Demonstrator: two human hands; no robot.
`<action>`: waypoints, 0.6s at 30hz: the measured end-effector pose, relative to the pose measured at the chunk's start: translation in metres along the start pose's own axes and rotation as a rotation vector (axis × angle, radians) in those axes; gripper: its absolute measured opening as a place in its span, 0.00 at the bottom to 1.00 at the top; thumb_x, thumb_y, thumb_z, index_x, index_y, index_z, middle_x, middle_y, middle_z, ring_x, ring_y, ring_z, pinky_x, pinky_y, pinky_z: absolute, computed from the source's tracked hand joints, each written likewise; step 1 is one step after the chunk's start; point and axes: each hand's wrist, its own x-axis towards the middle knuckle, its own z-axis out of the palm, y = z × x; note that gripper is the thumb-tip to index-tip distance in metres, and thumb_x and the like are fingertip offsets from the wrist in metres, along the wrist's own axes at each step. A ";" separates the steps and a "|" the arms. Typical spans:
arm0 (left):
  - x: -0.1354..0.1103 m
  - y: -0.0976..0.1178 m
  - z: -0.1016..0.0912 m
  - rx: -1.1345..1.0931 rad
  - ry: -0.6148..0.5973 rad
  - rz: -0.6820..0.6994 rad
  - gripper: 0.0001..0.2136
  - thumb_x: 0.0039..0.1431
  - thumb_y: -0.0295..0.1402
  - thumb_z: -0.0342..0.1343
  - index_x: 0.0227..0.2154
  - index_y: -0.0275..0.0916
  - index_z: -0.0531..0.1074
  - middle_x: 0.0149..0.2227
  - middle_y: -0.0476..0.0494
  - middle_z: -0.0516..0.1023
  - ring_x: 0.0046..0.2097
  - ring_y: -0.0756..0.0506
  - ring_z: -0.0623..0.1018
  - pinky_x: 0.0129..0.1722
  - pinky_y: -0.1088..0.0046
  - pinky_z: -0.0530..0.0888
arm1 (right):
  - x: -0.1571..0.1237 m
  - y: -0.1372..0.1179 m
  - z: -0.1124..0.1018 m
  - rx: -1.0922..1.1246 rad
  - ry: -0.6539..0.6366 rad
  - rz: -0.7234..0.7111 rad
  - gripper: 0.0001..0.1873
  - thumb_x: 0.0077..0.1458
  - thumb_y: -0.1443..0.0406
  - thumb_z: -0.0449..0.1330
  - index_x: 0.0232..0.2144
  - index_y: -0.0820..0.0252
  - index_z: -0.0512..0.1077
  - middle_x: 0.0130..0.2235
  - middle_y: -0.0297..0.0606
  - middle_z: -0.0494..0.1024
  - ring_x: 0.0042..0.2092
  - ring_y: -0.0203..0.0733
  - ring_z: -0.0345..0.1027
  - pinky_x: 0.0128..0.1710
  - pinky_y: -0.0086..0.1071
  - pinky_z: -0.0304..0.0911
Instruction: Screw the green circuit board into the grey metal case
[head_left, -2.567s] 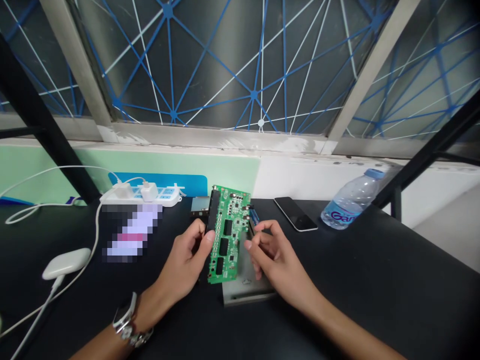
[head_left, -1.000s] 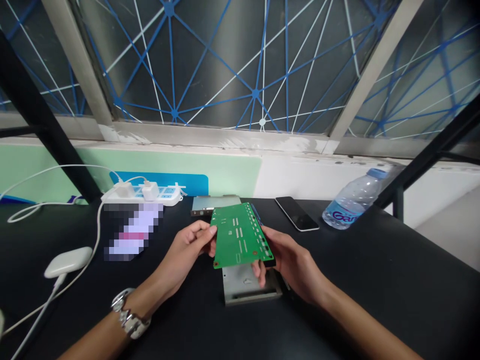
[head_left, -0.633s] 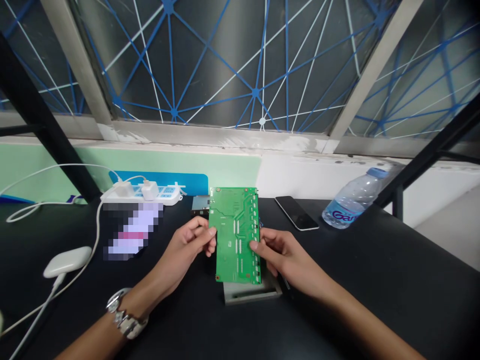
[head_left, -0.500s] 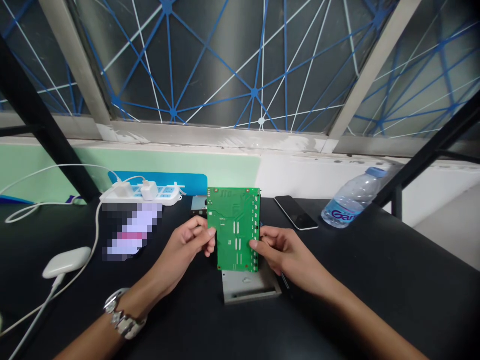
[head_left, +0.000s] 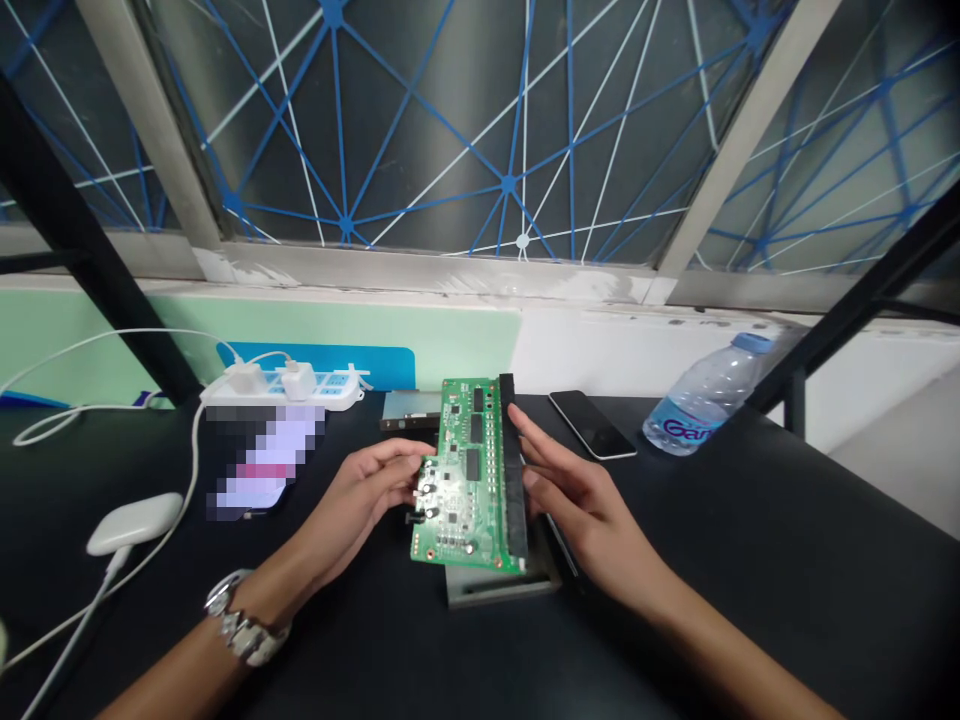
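Note:
A green circuit board (head_left: pixel 456 490) is held up between my two hands, its component side facing me. A long black connector strip (head_left: pixel 513 470) runs down its right edge. My left hand (head_left: pixel 382 485) grips the board's left edge, thumb near the small black parts there. On the other side, my right hand (head_left: pixel 566 485) has its fingers closed against the connector strip. Below the board lies a grey metal plate (head_left: pixel 502 590), partly hidden by it. Behind the board rests another metal piece with a dark edge (head_left: pixel 409 423), also partly covered.
A white power strip (head_left: pixel 322 388) with plugs stands at the back left, near a phone with a blurred screen (head_left: pixel 262 465) and a white charger (head_left: pixel 135 523) with its cable. To the right are a dark phone (head_left: pixel 592 425) and a water bottle (head_left: pixel 705 395).
The board has been turned over: its plain back faced me before, and now the chips and black connector strip show. My hands still hold it by both sides.

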 end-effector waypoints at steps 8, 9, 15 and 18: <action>0.005 -0.009 -0.001 0.077 0.026 0.000 0.18 0.59 0.41 0.61 0.49 0.37 0.75 0.45 0.38 0.80 0.46 0.42 0.77 0.48 0.63 0.71 | -0.014 -0.005 0.013 -0.138 -0.191 -0.161 0.47 0.60 0.66 0.56 0.69 0.47 0.29 0.62 0.45 0.66 0.46 0.47 0.73 0.45 0.46 0.72; 0.005 -0.010 0.000 0.073 0.018 0.004 0.19 0.59 0.40 0.60 0.50 0.38 0.75 0.46 0.38 0.80 0.46 0.41 0.77 0.49 0.62 0.71 | -0.016 -0.005 0.015 -0.184 -0.210 -0.186 0.51 0.58 0.67 0.58 0.69 0.48 0.26 0.65 0.46 0.62 0.47 0.47 0.73 0.44 0.44 0.72; 0.001 -0.016 0.016 0.046 -0.038 0.080 0.19 0.62 0.39 0.58 0.54 0.42 0.73 0.52 0.41 0.78 0.50 0.40 0.77 0.52 0.61 0.71 | -0.026 -0.003 0.030 -0.565 -0.223 -0.227 0.63 0.49 0.64 0.64 0.68 0.45 0.20 0.72 0.43 0.38 0.59 0.58 0.63 0.45 0.47 0.72; 0.001 -0.019 0.021 0.067 -0.048 0.145 0.19 0.62 0.41 0.57 0.54 0.42 0.73 0.53 0.41 0.78 0.52 0.39 0.76 0.55 0.62 0.68 | -0.026 -0.004 0.037 -0.641 -0.227 -0.222 0.62 0.51 0.60 0.65 0.68 0.45 0.20 0.72 0.40 0.34 0.66 0.59 0.51 0.47 0.46 0.72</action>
